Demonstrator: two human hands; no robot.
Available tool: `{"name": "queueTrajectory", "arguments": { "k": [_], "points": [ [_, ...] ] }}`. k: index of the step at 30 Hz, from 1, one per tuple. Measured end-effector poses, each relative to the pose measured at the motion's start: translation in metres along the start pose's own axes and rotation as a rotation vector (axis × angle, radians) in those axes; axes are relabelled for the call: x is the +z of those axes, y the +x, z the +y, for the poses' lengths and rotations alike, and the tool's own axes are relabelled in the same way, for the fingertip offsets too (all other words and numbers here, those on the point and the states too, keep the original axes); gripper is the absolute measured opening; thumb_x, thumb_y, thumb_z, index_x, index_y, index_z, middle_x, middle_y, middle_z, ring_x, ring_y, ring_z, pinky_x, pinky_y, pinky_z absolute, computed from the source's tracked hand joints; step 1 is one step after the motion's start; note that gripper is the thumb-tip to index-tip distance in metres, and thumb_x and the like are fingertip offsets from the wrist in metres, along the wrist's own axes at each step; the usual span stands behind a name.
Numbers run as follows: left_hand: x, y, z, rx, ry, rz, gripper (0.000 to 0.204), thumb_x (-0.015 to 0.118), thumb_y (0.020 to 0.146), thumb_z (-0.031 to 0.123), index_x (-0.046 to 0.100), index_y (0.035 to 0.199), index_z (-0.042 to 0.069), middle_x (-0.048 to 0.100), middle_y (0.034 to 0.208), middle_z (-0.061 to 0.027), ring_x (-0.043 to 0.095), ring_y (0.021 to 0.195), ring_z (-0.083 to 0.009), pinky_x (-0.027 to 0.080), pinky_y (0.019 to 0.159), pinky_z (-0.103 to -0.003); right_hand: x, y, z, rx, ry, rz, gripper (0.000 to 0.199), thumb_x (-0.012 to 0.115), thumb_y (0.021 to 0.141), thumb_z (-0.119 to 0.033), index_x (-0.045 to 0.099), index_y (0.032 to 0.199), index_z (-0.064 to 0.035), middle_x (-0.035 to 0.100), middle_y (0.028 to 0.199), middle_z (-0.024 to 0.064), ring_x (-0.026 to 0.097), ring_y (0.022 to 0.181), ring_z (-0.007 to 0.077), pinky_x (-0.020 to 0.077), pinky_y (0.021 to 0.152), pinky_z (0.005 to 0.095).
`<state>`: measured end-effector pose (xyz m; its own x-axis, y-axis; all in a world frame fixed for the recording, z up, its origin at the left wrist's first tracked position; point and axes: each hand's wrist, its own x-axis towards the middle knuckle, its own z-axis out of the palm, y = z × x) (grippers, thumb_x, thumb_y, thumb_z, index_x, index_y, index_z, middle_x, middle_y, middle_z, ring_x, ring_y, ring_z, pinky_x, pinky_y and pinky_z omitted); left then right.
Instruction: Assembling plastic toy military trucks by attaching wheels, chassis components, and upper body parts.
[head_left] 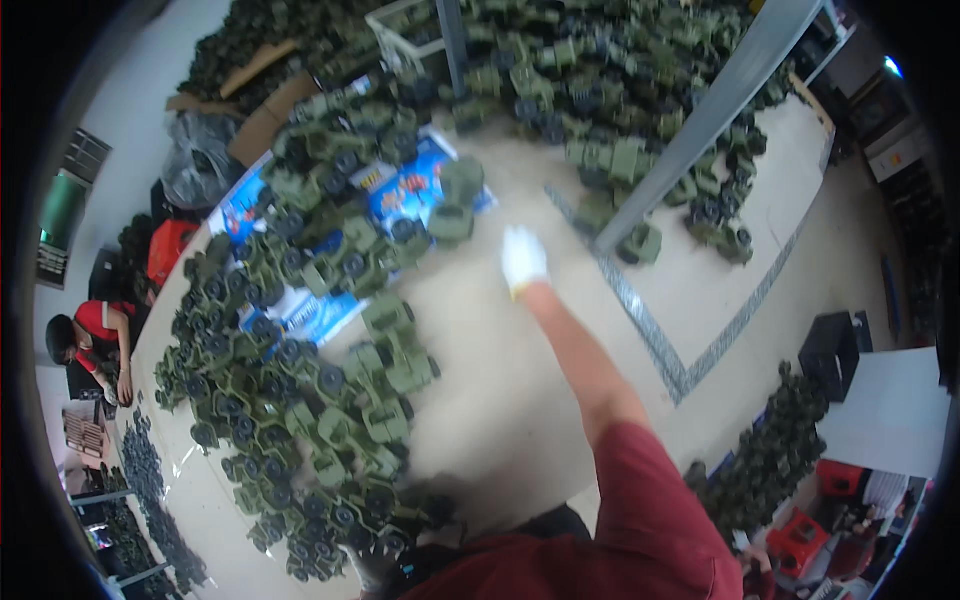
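My right hand [524, 262], in a white glove with a yellowish cuff, reaches forward over the pale floor. No object shows in it, but its fingers are blurred. To its left, many olive-green toy vehicles [390, 330] with dark wheels lie in a dense heap. The nearest one to the glove is a green piece [452, 222] beside a blue printed sheet [415, 185]. At the lower edge, beside the heap, a pale patch looks like my left hand [368, 568] in a glove; its fingers cannot be made out.
A slanting grey metal post [690, 135] stands ahead right, with more green vehicles [610, 80] around and behind it. A dark speckled strip [640, 310] crosses the floor. A person in red [98, 325] works at far left. Another heap [770, 445] lies at right, near red stools [797, 543].
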<state>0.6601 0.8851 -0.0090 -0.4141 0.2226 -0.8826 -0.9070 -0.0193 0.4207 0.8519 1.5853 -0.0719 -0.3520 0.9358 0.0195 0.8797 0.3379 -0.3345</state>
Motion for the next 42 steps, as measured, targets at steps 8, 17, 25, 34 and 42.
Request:
{"name": "queueTrajectory", "arguments": {
  "k": [8, 17, 25, 34, 42],
  "points": [
    [0.049, 0.103, 0.005, 0.087, -0.014, -0.436, 0.092, 0.057, 0.08, 0.081, 0.048, 0.142, 0.014, 0.054, 0.136, -0.0123, 0.05, 0.126, -0.0351, 0.041, 0.106, -0.06, -0.091, -0.136, 0.055, 0.206, 0.806, 0.482, 0.016, 0.072, 0.084, -0.004, 0.065, 0.098, -0.0018, 0.067, 0.089, 0.0134, 0.064, 0.08, 0.0269, 0.0515, 0.078, 0.0378],
    [0.037, 0.064, -0.018, 0.13, -0.039, -0.622, 0.092, 0.055, 0.081, 0.081, 0.047, 0.143, 0.013, 0.053, 0.138, -0.0125, 0.05, 0.127, -0.0352, 0.041, 0.107, -0.06, -0.498, -0.165, -0.151, -0.645, 0.701, 1.218, 0.015, 0.068, 0.081, 0.011, 0.061, 0.089, 0.0007, 0.06, 0.086, 0.0066, 0.056, 0.076, 0.0146, 0.0471, 0.072, 0.0268],
    [0.055, 0.027, -0.028, 0.123, -0.025, -0.737, 0.091, 0.054, 0.082, 0.08, 0.047, 0.143, 0.013, 0.053, 0.14, -0.0126, 0.05, 0.128, -0.0353, 0.041, 0.107, -0.059, -0.562, -0.088, -0.219, -0.82, 0.212, 1.34, 0.021, 0.072, 0.081, -0.002, 0.069, 0.101, -0.0054, 0.066, 0.089, 0.0113, 0.063, 0.082, 0.0298, 0.0501, 0.076, 0.0391],
    [0.091, -0.004, -0.006, 0.058, 0.081, -0.753, 0.091, 0.053, 0.084, 0.08, 0.047, 0.143, 0.012, 0.052, 0.141, -0.0128, 0.05, 0.13, -0.0354, 0.041, 0.107, -0.058, -0.274, -0.134, -0.117, -0.193, 0.941, 0.758, 0.007, 0.058, 0.095, -0.001, 0.064, 0.099, -0.0002, 0.062, 0.093, 0.0044, 0.058, 0.086, 0.0138, 0.0484, 0.08, 0.0288],
    [0.047, -0.034, -0.009, -0.098, -0.094, -0.577, 0.086, 0.048, 0.088, 0.076, 0.038, 0.151, 0.019, 0.047, 0.149, -0.0088, 0.048, 0.135, -0.0344, 0.037, 0.11, -0.065, -0.107, -0.007, -0.054, -0.049, 0.35, 0.254, 0.069, 0.071, 0.085, -0.052, 0.055, 0.136, -0.0098, 0.058, 0.133, 0.0194, 0.056, 0.12, 0.0406, 0.0449, 0.102, 0.0472]
  ]
}}
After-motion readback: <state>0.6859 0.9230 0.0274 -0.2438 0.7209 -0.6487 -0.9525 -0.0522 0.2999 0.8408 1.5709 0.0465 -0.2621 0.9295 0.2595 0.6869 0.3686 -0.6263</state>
